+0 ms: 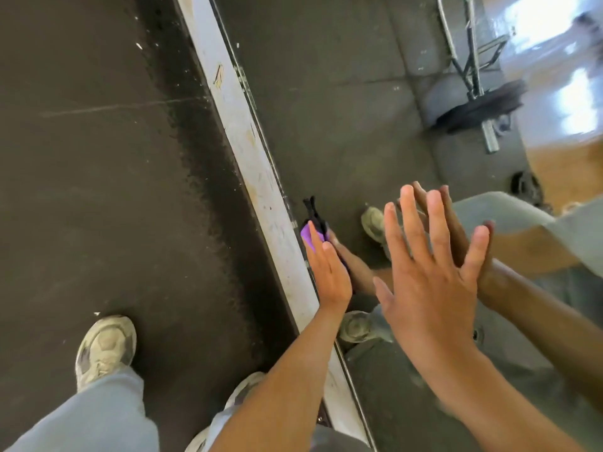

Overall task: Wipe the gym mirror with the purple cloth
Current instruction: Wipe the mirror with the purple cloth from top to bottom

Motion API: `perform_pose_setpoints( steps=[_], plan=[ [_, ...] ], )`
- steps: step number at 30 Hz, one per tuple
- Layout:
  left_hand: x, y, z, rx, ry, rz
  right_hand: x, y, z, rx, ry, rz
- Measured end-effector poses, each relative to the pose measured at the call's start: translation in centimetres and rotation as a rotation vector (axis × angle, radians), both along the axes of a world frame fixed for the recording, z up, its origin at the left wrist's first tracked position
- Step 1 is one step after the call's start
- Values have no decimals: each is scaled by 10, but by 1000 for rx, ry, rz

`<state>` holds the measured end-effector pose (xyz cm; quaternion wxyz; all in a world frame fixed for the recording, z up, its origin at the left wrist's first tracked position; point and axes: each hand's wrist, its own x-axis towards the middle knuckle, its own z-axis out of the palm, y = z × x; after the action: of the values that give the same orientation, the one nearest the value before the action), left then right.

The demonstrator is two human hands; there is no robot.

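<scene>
I see my right hand (427, 282) flat against the mirror (332, 102), fingers straight and spread, meeting its own reflection. My left hand (326, 272) presses the purple cloth (307, 235) against the glass low down, just beside the scuffed white ledge (248, 141) that runs along the mirror's bottom edge. Below me are my grey trousers (98, 415) and a pale sneaker (104, 347) on the dark rubber floor (98, 174). A barbell (483, 102) shows in the reflection.
</scene>
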<state>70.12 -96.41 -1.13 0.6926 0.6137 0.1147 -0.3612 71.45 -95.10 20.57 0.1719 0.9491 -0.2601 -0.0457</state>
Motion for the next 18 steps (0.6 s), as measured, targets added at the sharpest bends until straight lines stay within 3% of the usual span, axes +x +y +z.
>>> perform_pose_setpoints(
  steps=[2,4,6,10,18],
  plan=[
    [-9,4,-28,76,40,-4,3,0,0,-3,25,-21],
    [-16,4,-45,119,111,-8,5,6,9,-108,208,-37],
    [-13,-1,-23,131,41,-41,2,10,25,-189,297,-29],
    [29,0,83,-101,-237,-59,16,16,88,-164,215,-19],
    [149,-17,315,-297,-735,-73,43,15,263,-137,106,-57]
  ],
)
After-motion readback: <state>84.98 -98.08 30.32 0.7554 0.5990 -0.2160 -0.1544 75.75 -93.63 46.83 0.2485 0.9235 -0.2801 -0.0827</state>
